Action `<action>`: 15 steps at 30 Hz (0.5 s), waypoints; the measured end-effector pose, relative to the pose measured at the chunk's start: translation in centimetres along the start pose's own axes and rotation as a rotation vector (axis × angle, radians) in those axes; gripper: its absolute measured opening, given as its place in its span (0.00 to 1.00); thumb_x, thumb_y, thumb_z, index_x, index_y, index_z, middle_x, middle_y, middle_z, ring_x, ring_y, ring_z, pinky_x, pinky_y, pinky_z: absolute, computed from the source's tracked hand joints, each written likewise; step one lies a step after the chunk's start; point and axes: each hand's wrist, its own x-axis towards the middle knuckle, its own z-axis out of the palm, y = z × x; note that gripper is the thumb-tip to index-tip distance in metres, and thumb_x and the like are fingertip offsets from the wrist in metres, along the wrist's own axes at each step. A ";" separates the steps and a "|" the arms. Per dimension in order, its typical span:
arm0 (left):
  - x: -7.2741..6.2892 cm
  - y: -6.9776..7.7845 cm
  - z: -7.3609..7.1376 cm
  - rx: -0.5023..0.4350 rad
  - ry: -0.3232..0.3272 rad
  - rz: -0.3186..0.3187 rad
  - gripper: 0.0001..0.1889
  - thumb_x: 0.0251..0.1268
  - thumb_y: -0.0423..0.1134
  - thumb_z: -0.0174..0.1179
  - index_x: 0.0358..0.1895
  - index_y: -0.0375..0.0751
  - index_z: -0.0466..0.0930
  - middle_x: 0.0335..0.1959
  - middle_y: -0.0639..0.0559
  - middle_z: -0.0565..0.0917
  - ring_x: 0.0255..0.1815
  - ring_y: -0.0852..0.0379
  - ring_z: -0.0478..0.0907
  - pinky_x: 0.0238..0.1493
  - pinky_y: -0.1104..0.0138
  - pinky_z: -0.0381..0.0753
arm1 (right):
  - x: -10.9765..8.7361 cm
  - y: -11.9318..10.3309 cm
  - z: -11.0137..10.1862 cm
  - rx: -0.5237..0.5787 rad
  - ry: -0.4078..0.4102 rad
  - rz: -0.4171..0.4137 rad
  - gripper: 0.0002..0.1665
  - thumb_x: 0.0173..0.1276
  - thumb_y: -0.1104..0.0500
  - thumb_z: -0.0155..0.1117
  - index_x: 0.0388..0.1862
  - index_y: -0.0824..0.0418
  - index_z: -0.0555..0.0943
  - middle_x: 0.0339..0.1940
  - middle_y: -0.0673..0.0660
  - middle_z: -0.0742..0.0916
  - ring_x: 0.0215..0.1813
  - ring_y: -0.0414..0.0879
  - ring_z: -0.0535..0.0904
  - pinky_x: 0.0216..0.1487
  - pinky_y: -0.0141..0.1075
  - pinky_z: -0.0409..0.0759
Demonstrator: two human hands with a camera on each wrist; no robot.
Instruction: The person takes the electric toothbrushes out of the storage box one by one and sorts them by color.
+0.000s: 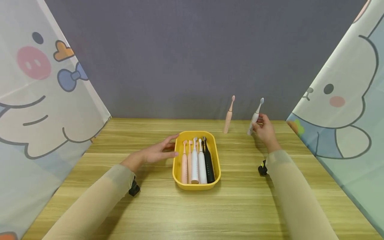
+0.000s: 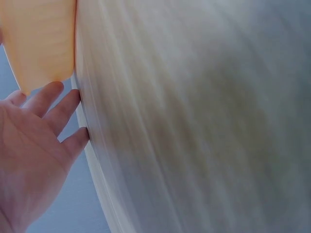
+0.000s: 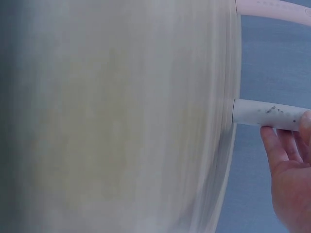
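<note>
My right hand [image 1: 264,128] holds a white electric toothbrush [image 1: 254,118] upright at the back right, its base at the tabletop. In the right wrist view the thumb and fingers lie on either side of its white handle [image 3: 262,113]. To its left a pink electric toothbrush [image 1: 228,116] stands upright by itself. My left hand [image 1: 157,150] is at the left side of a yellow bin [image 1: 218,166], fingers spread and fairly straight, fingertips right at the wall. Inside the bin lie pink toothbrushes [image 1: 184,168], white toothbrushes [image 1: 194,165] and black toothbrushes [image 1: 209,165].
The wooden table [image 1: 192,213] ends at a dark grey back panel [image 1: 186,60]. Cartoon-printed cloths flank it, a left cloth [image 1: 45,100] and a right cloth [image 1: 339,106]. Black wrist-camera mounts sit under both sleeves.
</note>
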 end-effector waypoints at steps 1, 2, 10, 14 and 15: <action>0.0 0.0 0.0 0.003 0.001 0.000 0.50 0.83 0.61 0.60 0.93 0.62 0.35 0.89 0.37 0.62 0.89 0.33 0.60 0.87 0.31 0.53 | 0.1 0.0 0.0 0.001 -0.001 0.002 0.33 0.86 0.69 0.56 0.83 0.72 0.60 0.71 0.77 0.77 0.45 0.24 0.76 0.50 0.19 0.82; 0.0 -0.1 0.0 0.004 0.002 0.000 0.49 0.83 0.61 0.60 0.93 0.62 0.35 0.89 0.37 0.62 0.89 0.33 0.60 0.87 0.31 0.54 | 0.1 0.0 0.1 0.005 0.000 0.006 0.33 0.86 0.69 0.56 0.83 0.72 0.60 0.71 0.77 0.77 0.46 0.25 0.76 0.50 0.20 0.82; 0.0 -0.2 0.0 -0.001 0.001 -0.012 0.50 0.82 0.63 0.60 0.92 0.66 0.35 0.89 0.41 0.63 0.89 0.36 0.61 0.88 0.33 0.54 | 0.8 0.3 0.1 0.009 0.000 0.019 0.33 0.86 0.69 0.55 0.84 0.72 0.59 0.71 0.76 0.76 0.46 0.25 0.76 0.52 0.21 0.84; 0.0 -0.1 0.0 -0.006 0.002 -0.020 0.50 0.82 0.64 0.60 0.92 0.67 0.35 0.89 0.41 0.63 0.89 0.37 0.61 0.88 0.34 0.54 | 1.1 0.2 0.1 0.020 -0.008 0.031 0.33 0.86 0.70 0.54 0.84 0.74 0.59 0.72 0.78 0.76 0.46 0.23 0.76 0.52 0.21 0.84; 0.0 -0.1 0.0 -0.009 0.001 -0.018 0.50 0.82 0.64 0.60 0.92 0.67 0.35 0.89 0.41 0.63 0.89 0.37 0.60 0.88 0.33 0.53 | 1.1 0.1 0.2 0.021 -0.012 0.036 0.33 0.86 0.70 0.54 0.84 0.74 0.59 0.72 0.78 0.76 0.45 0.23 0.76 0.52 0.21 0.84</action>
